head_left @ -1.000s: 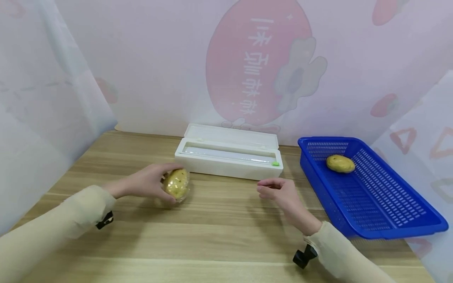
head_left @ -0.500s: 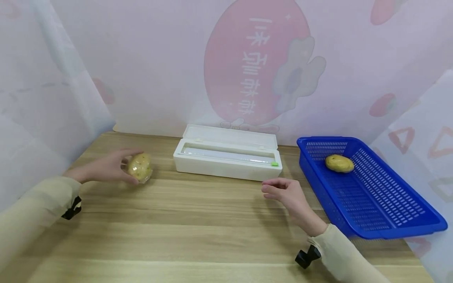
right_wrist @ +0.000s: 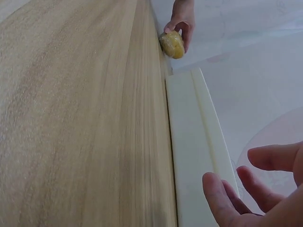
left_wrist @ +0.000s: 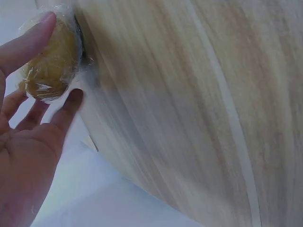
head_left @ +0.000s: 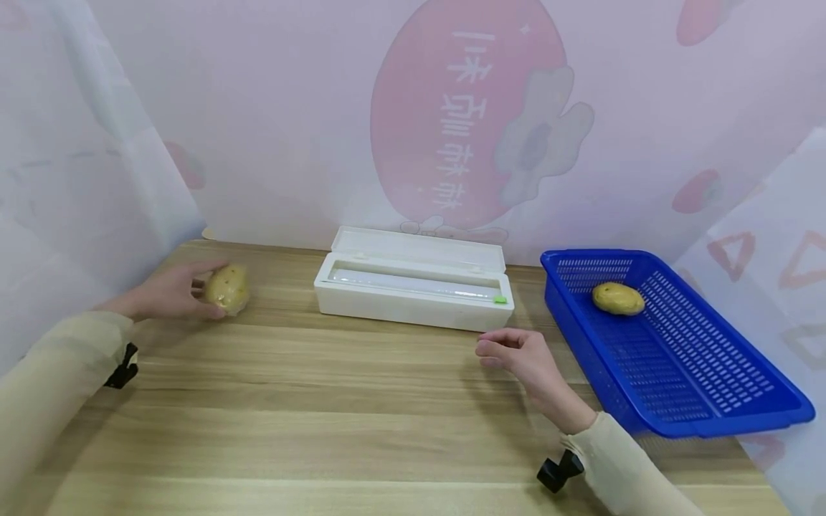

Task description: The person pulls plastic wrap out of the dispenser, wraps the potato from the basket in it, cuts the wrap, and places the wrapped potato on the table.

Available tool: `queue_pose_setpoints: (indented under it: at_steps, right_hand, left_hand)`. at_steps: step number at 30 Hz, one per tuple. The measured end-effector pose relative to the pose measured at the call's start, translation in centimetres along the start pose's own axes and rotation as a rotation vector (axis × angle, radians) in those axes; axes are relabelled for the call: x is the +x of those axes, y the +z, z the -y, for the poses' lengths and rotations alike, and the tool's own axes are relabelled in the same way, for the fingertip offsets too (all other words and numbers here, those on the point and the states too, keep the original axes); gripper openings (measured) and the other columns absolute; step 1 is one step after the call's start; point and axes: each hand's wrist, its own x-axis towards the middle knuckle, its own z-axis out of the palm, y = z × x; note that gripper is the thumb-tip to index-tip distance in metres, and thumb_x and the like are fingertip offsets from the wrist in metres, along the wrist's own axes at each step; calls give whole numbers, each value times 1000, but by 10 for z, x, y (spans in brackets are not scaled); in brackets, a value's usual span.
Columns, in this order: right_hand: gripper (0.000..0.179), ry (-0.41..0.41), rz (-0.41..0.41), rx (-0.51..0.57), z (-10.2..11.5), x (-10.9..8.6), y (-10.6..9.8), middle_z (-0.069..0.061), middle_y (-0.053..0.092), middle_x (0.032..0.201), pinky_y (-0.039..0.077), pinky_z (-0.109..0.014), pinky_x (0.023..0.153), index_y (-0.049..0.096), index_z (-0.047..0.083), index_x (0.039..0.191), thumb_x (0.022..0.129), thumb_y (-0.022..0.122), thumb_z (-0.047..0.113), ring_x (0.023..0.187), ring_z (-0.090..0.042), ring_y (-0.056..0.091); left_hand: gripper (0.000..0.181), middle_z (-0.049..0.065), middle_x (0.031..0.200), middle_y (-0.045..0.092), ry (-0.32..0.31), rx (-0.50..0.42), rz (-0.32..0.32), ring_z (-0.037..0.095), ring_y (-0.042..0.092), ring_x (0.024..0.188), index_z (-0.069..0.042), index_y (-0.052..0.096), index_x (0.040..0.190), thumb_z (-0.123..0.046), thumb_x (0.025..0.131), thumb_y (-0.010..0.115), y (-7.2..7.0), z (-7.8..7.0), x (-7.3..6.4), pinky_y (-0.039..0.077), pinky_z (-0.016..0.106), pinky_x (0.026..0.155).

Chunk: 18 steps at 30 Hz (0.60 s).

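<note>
At the table's back left, my left hand (head_left: 173, 292) holds a potato (head_left: 227, 289) between thumb and fingers. Clear cling film wraps the potato (left_wrist: 52, 61), shiny and crinkled in the left wrist view, with the thumb lying across it. My right hand (head_left: 524, 360) hovers over the table in front of the white box's right end, fingers loosely bent and nothing in them. That cling film box (head_left: 413, 308) has its lid raised; a roll (head_left: 413, 282) lies inside, and a green slider (head_left: 500, 299) sits at the right of its front edge.
On the right stands a blue plastic basket (head_left: 594, 351) with slotted walls, holding one unwrapped potato (head_left: 617, 298). The wooden table (head_left: 361, 423) meets a printed cloth backdrop (head_left: 284, 129) behind and at the sides.
My left hand has carried the wrapped potato leftward and back, away from the white box to the table's far left. The right hand has barely shifted.
</note>
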Motion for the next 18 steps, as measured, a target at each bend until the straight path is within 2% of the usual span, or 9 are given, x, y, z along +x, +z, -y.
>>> queue_pose_setpoints:
  at_steps: [7, 13, 16, 18]
  right_hand:
    - [26, 9, 11, -4, 1, 0, 1, -17, 68, 99, 50, -49, 89, 65, -13, 109, 90, 71, 3, 95, -33, 66]
    - [19, -1, -5, -16, 1, 2, 0, -17, 68, 97, 50, -50, 89, 69, -9, 103, 90, 71, 4, 97, -37, 65]
    - [19, -13, 2, -29, 1, 2, 0, -16, 68, 96, 51, -48, 88, 69, -9, 103, 90, 71, 6, 95, -34, 66]
    - [19, -16, 5, -34, 2, 2, 0, -16, 68, 95, 51, -48, 88, 69, -8, 103, 90, 72, 6, 93, -31, 67]
  left_hand:
    - [104, 40, 145, 25, 19, 9, 41, 56, 45, 118, 13, 14, 150, -10, 77, 85, 3, -3, 4, 43, 61, 93]
    - [107, 37, 146, 26, -64, -17, 48, 52, 42, 122, 8, 8, 153, -20, 81, 81, 5, -9, 5, 39, 62, 95]
    - [106, 36, 145, 29, -101, -24, 46, 48, 40, 124, 7, 6, 153, -26, 83, 78, 5, -14, 5, 36, 61, 97]
    - [102, 37, 143, 32, -102, -25, 35, 49, 42, 122, 7, 7, 153, -27, 86, 75, 4, -17, 4, 37, 61, 96]
